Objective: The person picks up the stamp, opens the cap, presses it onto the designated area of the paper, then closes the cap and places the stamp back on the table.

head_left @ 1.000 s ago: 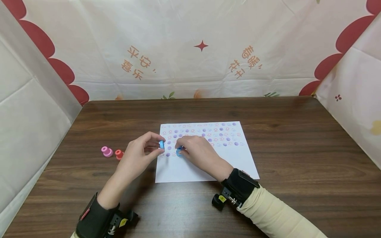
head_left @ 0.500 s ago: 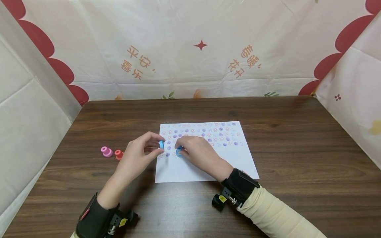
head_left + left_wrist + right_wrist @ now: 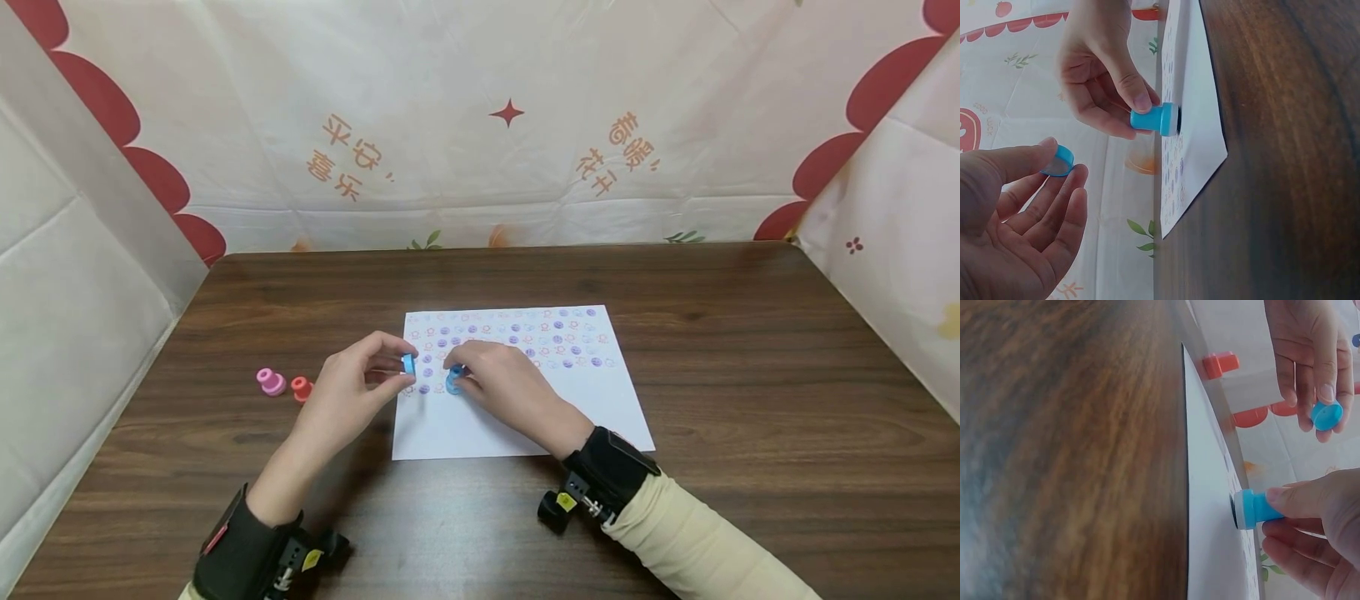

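Observation:
My right hand [image 3: 506, 383] pinches a blue stamp [image 3: 1154, 119] by its handle, its face down close over the white sheet of paper [image 3: 517, 425]. Rows of small purple, red and pale blue printed marks cover the paper's upper part. Between thumb and fingertips, my left hand [image 3: 360, 375] holds the stamp's blue cap [image 3: 1059, 161] near the paper's left edge. The cap's hollow side shows in the left wrist view. In the right wrist view the blue stamp's base [image 3: 1244, 509] is right at the paper's surface.
A pink stamp [image 3: 271, 382] and a red stamp [image 3: 302, 388] stand on the brown wooden table [image 3: 720, 358], left of the paper and beside my left hand. A patterned white cloth [image 3: 450, 100] hangs behind the table and at its sides.
The right hand with the blue stamp has barely shifted to the right. The left hand keeps its place with the cap.

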The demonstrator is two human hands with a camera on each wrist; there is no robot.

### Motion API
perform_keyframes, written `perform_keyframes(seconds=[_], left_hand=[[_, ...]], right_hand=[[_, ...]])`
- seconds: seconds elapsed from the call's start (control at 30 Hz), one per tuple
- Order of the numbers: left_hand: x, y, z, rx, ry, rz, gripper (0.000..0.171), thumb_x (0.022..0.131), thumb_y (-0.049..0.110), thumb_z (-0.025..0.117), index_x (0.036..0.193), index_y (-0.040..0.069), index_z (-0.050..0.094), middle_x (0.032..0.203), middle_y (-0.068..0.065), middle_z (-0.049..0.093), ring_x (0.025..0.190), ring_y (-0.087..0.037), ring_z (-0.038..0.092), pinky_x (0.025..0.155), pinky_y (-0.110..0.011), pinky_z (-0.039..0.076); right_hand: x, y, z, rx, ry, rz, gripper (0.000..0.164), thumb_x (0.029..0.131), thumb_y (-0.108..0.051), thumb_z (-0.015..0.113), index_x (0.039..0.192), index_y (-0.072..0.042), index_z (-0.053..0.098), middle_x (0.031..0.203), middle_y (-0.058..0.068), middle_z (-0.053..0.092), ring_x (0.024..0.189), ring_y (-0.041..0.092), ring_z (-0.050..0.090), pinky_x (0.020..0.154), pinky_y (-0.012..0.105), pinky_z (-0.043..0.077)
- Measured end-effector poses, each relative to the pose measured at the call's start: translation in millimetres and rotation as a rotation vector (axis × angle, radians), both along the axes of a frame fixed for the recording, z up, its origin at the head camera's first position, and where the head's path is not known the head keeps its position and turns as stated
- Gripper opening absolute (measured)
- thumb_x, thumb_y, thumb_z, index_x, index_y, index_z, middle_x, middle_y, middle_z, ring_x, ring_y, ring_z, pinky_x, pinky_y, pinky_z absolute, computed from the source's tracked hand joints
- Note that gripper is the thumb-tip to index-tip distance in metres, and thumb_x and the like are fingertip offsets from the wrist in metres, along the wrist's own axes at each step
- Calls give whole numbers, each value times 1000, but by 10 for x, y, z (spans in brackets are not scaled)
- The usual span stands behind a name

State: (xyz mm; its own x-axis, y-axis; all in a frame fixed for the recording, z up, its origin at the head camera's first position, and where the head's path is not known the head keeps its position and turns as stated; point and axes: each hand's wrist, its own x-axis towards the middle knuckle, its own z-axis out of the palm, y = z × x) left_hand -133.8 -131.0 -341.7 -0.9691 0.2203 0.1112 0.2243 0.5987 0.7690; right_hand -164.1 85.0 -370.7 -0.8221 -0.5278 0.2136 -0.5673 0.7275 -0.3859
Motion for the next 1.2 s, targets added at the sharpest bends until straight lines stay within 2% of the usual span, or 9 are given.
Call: perform_keyframes(seconds=[0.43, 0.6, 0.9, 1.2], left_hand=[[-24, 35, 15, 0, -18, -2, 33, 87, 10, 77, 117, 9, 65, 111, -10, 73, 98, -24, 72, 91, -43, 60], [-46, 67, 4, 4, -38, -3, 33, 87, 11, 77, 117, 10, 65, 112, -10, 73, 100, -24, 72, 91, -43, 60], [-80, 160, -53, 40, -53, -21, 29, 88, 8, 75, 115, 8, 65, 113, -11, 73, 100, -25, 73, 90, -42, 60], [-91, 233, -84, 78, -82, -18, 29, 87, 6, 76, 114, 9, 65, 113, -12, 73, 96, -24, 74, 88, -41, 61]], right_hand=[[33, 136, 106, -142, 14, -73, 18, 90, -16, 74, 108, -14, 74, 107, 0, 75, 94, 12, 71, 86, 31, 60], [45, 188, 119, -246, -2, -84, 19, 88, -14, 76, 106, -11, 72, 105, 1, 74, 92, 12, 73, 87, 30, 60], [81, 209, 153, -460, -130, -112, 24, 83, -5, 79, 105, -7, 71, 102, 5, 75, 91, 14, 73, 85, 28, 61], [117, 182, 162, -519, -202, -123, 21, 84, -7, 79, 103, -7, 70, 100, 5, 74, 90, 15, 74, 83, 26, 61]])
